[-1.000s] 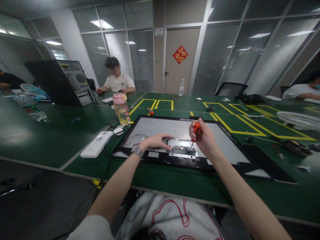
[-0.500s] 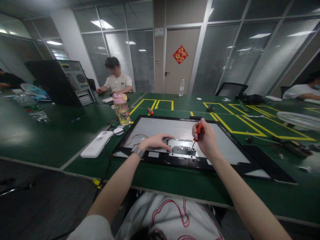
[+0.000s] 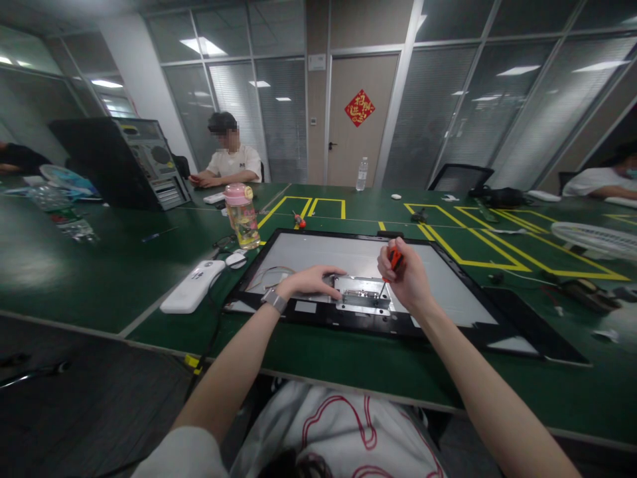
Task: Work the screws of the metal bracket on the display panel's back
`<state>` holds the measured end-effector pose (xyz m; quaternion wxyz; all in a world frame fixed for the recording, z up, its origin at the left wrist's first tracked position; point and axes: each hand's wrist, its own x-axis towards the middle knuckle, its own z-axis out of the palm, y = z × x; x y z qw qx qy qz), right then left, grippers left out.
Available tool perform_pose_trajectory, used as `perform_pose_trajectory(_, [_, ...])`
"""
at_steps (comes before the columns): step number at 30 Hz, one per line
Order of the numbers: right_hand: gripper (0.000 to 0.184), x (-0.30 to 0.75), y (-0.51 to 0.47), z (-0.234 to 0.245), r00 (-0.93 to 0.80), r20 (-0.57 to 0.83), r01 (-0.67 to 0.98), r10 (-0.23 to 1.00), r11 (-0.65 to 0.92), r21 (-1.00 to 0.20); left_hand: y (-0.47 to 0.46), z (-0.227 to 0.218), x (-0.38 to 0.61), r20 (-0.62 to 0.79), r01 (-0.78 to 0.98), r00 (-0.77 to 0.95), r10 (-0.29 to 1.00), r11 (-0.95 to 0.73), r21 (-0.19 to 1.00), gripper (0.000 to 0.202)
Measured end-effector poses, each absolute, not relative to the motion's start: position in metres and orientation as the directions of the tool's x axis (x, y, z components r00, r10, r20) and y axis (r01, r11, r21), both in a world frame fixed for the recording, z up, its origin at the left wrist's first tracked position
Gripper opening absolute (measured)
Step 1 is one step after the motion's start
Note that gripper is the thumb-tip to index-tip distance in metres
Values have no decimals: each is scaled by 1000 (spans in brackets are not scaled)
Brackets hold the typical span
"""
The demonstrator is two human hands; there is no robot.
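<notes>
A large flat screen panel (image 3: 318, 249) with a black frame lies on the green table. On its near half sits a metal hinge bracket (image 3: 365, 302) with a raised bar. My right hand (image 3: 411, 275) is closed around a red-and-black screwdriver (image 3: 395, 259). The screwdriver's shaft points down at the right end of the bracket; whether the tip sits in a screw is too small to tell. My left hand (image 3: 313, 283) rests on the panel with thumb and fingers apart, at the bracket's left end. Thin cables (image 3: 271, 273) lie left of that hand.
To the left are a white handheld device (image 3: 194, 289), a pink-lidded bottle (image 3: 241, 219) and a black computer case (image 3: 122, 162). A dark flat strip (image 3: 537, 325) lies right of the panel. Yellow tape lines mark the table. Across it sits a person (image 3: 231, 156).
My right hand has shifted slightly left with the screwdriver, which now stands more upright. My left hand stays in place. The person opposite has brought their hands together.
</notes>
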<state>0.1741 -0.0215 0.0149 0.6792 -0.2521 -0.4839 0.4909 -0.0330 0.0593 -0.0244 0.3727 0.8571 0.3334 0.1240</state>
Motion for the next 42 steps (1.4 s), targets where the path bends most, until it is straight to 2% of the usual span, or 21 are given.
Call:
perform_pose_trajectory(5, [31,177,-19,16,185,345,-389,920,391,-834,59,-23,-33,-43,484,749,661,-503,716,76])
perform_pose_trajectory(9, [38,178,-16,15,157,323,-441,933,359,-823,58,-22,-32,-42,483,748,663,-499,720,75])
perform_pose_trajectory(14, [35,175,-18,15,140,383,-495,913,400,-771,57,-21,-32,-45,497,739,672,-499,710,75])
perform_pose_trajectory(26, [39,181,-14,12,197,344,-486,918,396,-779,58,-23,-33,-35,474,751,659,-502,723,74])
perform_pose_trajectory(33, [32,176,-19,15,91,442,-453,892,433,-779,57,-23,-32,-39,475,745,666,-489,731,74])
perform_pose_trajectory(42, [41,178,-16,14,157,363,-465,918,393,-793,56,-22,-32,-36,476,746,665,-495,727,74])
